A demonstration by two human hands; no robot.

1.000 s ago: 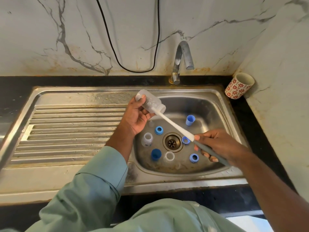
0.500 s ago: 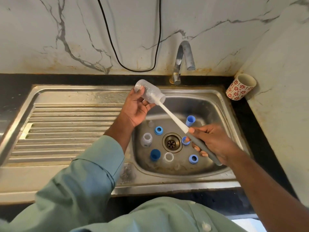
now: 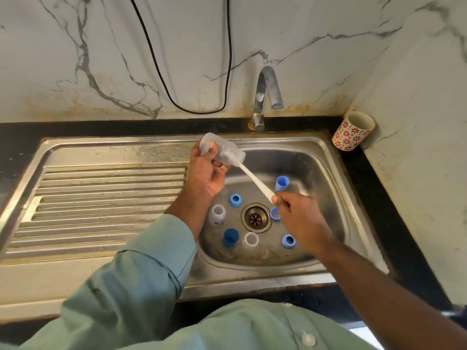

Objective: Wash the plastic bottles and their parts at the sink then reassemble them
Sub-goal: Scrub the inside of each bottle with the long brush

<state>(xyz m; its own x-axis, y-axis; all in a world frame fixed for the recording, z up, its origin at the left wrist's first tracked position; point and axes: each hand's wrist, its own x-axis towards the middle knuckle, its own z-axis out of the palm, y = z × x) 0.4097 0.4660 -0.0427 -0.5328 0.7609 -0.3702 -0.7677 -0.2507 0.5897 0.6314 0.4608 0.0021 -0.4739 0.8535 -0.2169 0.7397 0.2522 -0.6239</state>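
My left hand (image 3: 207, 173) grips a clear plastic bottle (image 3: 222, 151) tilted over the sink basin (image 3: 316, 173), mouth toward the lower right. A white bottle brush (image 3: 255, 179) is pushed into its mouth, and my right hand (image 3: 298, 215) grips the brush handle. On the basin floor around the drain (image 3: 255, 218) lie another clear bottle (image 3: 217, 214), a dark blue cap (image 3: 230, 238), a light blue cap (image 3: 281, 183), blue rings (image 3: 235, 200) (image 3: 288, 240) and a clear ring (image 3: 251, 239). A third blue ring (image 3: 274, 214) is partly hidden by my right hand.
The tap (image 3: 265, 94) stands at the back of the basin, no water running. A ribbed steel drainboard (image 3: 101, 205) fills the left. A red-flowered cup (image 3: 352, 131) leans in the right corner. A black cable (image 3: 197, 111) hangs on the marble wall.
My right hand has pushed the brush deeper into the bottle and moved up and left toward it. The left hand keeps the bottle in nearly the same spot.
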